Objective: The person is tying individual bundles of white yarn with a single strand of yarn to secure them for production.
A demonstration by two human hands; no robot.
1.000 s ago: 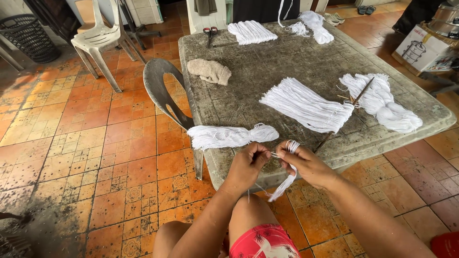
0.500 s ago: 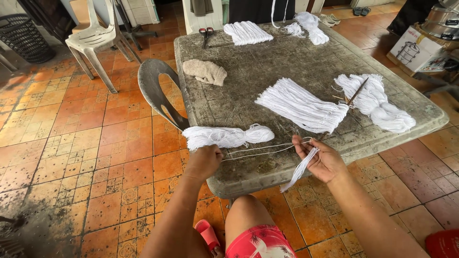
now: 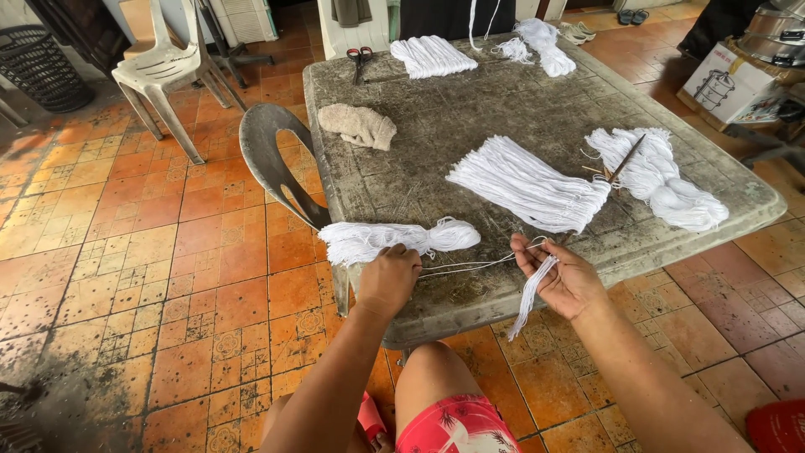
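White cotton strands run taut between both hands at the near edge of the rough, stained stone table. The left hand is a closed fist, knuckles up, pinching those strands just below a tied yarn bundle whose fluffy fringe fans leftward. The right hand is half open, palm up, fingers curled around the strands' other end, with a short white tassel dangling off the edge. Compared with half a second ago, the hands sit much the same, the strands staying stretched. Farther back lie a flat combed sheaf of yarn, a loose skein crossed by a thin stick, and a beige cloth.
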